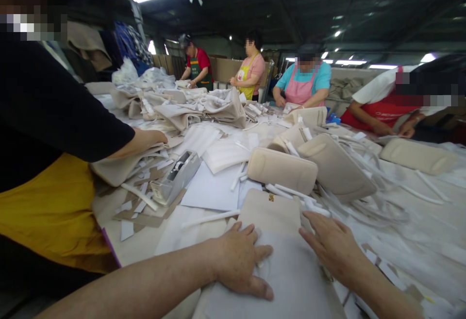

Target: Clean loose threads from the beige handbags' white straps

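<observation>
In front of me lies a beige handbag (271, 207) with a small gold clasp near the top of its flap. A thin white sheet (287, 270) covers its lower part. Fingers spread, my left hand (243, 260) rests flat on the sheet and the bag's left side. On the right, my right hand (327, 239) is at the bag's edge, fingers stretched out and its palm turned inward. Neither hand grips anything that I can see. Just beyond the flap, white foam tubes (287, 191) lie beside another beige bag (282, 169).
A grey tape dispenser (176, 176) stands left of centre among card scraps (145, 202). More beige bags (338, 166) and straps crowd the right. A co-worker in a yellow apron (54, 212) reaches in from the left. Several other people work across the table.
</observation>
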The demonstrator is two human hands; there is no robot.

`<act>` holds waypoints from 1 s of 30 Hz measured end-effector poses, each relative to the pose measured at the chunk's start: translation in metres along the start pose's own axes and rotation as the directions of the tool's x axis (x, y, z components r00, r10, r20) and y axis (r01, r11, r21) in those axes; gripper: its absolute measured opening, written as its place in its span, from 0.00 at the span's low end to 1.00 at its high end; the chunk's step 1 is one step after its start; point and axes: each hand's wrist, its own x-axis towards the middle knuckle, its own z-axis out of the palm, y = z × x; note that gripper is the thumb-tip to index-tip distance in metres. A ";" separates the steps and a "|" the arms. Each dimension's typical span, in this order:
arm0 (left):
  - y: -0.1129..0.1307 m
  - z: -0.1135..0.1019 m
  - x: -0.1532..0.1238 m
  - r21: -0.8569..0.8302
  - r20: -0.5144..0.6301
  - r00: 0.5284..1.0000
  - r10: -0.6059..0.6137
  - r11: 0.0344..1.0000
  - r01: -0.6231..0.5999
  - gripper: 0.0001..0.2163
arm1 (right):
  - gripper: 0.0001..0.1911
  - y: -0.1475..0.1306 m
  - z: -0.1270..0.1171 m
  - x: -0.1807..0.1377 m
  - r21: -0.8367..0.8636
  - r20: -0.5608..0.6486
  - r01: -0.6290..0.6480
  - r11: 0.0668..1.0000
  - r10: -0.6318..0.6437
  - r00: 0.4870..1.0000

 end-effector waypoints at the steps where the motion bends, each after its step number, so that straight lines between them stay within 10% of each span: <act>1: 0.000 0.000 0.000 0.003 0.000 1.000 -0.003 1.000 0.003 0.38 | 0.28 -0.011 0.000 -0.001 -0.028 -0.033 0.047 0.999 -0.048 0.998; 9: 0.001 0.009 -0.001 0.007 -0.052 0.997 -0.064 0.998 0.064 0.44 | 0.34 -0.052 0.038 -0.026 -0.040 0.309 0.106 0.994 -0.089 0.947; 18: -0.014 0.033 -0.020 -0.034 -0.120 0.959 -0.257 0.966 0.255 0.49 | 0.36 -0.047 0.048 -0.032 -0.025 0.283 0.047 0.999 -0.038 0.958; 30: 0.022 -0.027 0.002 0.153 -0.149 0.989 -0.016 0.987 0.039 0.42 | 0.33 -0.049 0.045 -0.033 -0.031 0.228 0.114 0.993 -0.104 0.968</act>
